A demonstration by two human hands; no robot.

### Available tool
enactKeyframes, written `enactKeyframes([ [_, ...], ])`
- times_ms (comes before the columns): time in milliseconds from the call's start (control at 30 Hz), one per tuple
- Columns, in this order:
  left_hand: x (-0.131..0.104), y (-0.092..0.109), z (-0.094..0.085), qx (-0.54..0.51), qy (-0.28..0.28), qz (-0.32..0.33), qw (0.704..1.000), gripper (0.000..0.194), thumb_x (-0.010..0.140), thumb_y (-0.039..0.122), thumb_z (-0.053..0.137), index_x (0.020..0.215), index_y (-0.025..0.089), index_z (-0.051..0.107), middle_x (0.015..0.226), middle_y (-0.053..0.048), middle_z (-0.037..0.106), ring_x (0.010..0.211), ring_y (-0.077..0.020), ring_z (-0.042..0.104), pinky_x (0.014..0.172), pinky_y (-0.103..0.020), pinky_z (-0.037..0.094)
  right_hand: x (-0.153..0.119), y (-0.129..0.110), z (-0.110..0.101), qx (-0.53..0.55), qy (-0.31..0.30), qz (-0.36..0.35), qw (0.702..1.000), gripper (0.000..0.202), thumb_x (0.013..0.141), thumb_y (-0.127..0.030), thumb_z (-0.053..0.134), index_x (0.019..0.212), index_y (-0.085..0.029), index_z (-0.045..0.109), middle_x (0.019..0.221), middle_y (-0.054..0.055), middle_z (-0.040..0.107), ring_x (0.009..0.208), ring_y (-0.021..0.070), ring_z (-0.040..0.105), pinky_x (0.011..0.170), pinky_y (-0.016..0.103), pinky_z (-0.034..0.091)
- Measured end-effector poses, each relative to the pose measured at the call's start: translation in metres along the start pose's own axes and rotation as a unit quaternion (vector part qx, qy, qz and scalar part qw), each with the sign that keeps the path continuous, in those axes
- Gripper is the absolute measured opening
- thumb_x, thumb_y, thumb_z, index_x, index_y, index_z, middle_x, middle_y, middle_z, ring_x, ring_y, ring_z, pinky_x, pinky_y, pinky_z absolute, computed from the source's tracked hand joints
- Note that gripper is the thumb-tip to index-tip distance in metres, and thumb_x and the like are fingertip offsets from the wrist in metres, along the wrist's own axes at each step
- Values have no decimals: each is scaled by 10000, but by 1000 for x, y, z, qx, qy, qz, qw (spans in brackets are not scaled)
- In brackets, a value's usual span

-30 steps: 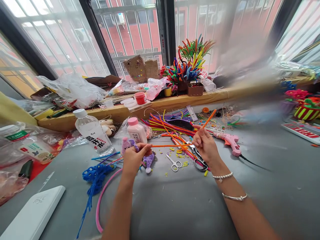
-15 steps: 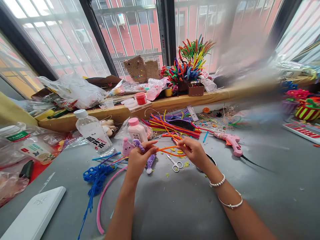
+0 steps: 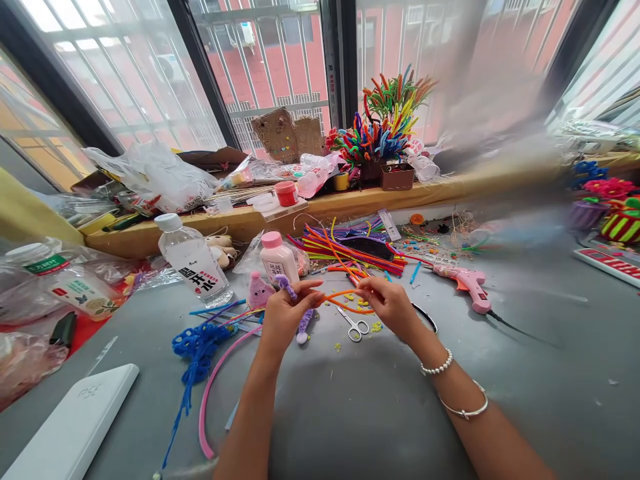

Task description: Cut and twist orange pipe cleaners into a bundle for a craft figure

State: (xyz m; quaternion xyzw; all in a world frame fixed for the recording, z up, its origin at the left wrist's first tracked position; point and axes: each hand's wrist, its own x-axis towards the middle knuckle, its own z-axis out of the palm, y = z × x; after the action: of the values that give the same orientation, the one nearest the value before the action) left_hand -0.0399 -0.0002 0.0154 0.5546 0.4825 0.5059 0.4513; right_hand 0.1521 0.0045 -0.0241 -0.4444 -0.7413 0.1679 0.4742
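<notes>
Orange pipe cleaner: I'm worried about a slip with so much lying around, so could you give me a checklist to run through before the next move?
1. Orange pipe cleaner gripped: ok; left hand and right hand both pinch it.
2. Purple fuzzy piece free of the left hand: cannot tell; they overlap in view.
3. Hands off the small scissors: ok; these lie on the table.
4. Scraps swept away: not ok; yellow scraps lie beside the scissors.
5. Glue gun unplugged: cannot tell; its cord blurs out.
6. Clear bottle capped: ok; upright, white cap on.
</notes>
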Motion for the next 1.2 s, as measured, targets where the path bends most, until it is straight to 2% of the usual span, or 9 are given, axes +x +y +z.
enactKeyframes([
  [100, 0, 0, 1, 4, 6, 0, 1000, 272, 561, 266, 685, 804, 143, 666, 625, -11, 645, 658, -165, 637, 690, -288, 519, 0, 1, -1, 26, 33, 49, 998, 169, 821, -316, 444, 773, -188, 543, 558, -6, 563, 448, 105, 449, 460, 202, 362],
  [200, 0, -1, 1, 2, 0, 8, 1000, 326, 567, 266, 680, 872, 155, 655, 611, 10, 628, 633, -146, 627, 679, -284, 521, 0, 0, -3, 38, 41, 63, 996, 175, 831, -323, 420, 793, -192, 530, 538, -14, 573, 414, 97, 435, 447, 196, 351],
  [333, 1, -2, 1, -11, -15, 17, 1000, 367, 570, 252, 681, 924, 167, 638, 576, 35, 598, 618, -137, 625, 668, -281, 524, -1, -1, -2, 22, -22, 34, 999, 153, 822, -292, 439, 774, -194, 545, 555, -8, 594, 462, 106, 500, 495, 196, 378],
  [467, 1, -3, 1, -6, -5, 1, 1000, 227, 566, 265, 686, 748, 130, 668, 626, -18, 652, 639, -157, 635, 685, -293, 521, -2, -1, 0, 3, -59, 21, 998, 157, 829, -280, 433, 788, -197, 560, 584, -1, 614, 485, 115, 524, 533, 211, 401],
  [667, 1, -5, 0, 32, 21, 9, 999, 224, 580, 300, 673, 718, 123, 677, 644, -41, 671, 622, -171, 636, 664, -297, 523, 0, 3, 2, -12, -33, 2, 999, 154, 810, -279, 472, 798, -193, 600, 665, 21, 625, 549, 131, 540, 537, 225, 418],
  [833, 2, -7, -1, 33, 59, 23, 997, 216, 593, 318, 661, 710, 136, 663, 648, -31, 674, 643, -176, 645, 673, -290, 521, 2, 6, 2, -38, 4, -39, 998, 174, 804, -228, 485, 860, -211, 649, 790, 60, 653, 737, 187, 566, 665, 295, 449],
  [933, 3, -6, -3, 16, 97, 16, 995, 222, 592, 313, 663, 727, 138, 649, 629, -20, 665, 634, -166, 644, 663, -285, 523, 2, 5, 0, -17, 14, -13, 1000, 175, 788, -209, 508, 878, -215, 657, 812, 65, 666, 757, 199, 581, 690, 324, 461],
  [1033, 4, -5, -5, -21, 122, 5, 992, 246, 570, 305, 680, 734, 127, 634, 640, -19, 660, 628, -157, 641, 657, -285, 525, 1, 2, -2, 64, 13, 46, 997, 173, 774, -197, 515, 892, -196, 642, 823, 65, 668, 736, 183, 612, 665, 308, 494],
  [1200, 5, -2, -8, -81, 143, -14, 986, 247, 536, 278, 704, 706, 117, 625, 617, -11, 652, 600, -135, 634, 667, -270, 523, 2, 0, -2, 200, 14, 128, 971, 162, 750, -265, 537, 847, -176, 630, 710, 35, 643, 607, 152, 626, 563, 275, 537],
])
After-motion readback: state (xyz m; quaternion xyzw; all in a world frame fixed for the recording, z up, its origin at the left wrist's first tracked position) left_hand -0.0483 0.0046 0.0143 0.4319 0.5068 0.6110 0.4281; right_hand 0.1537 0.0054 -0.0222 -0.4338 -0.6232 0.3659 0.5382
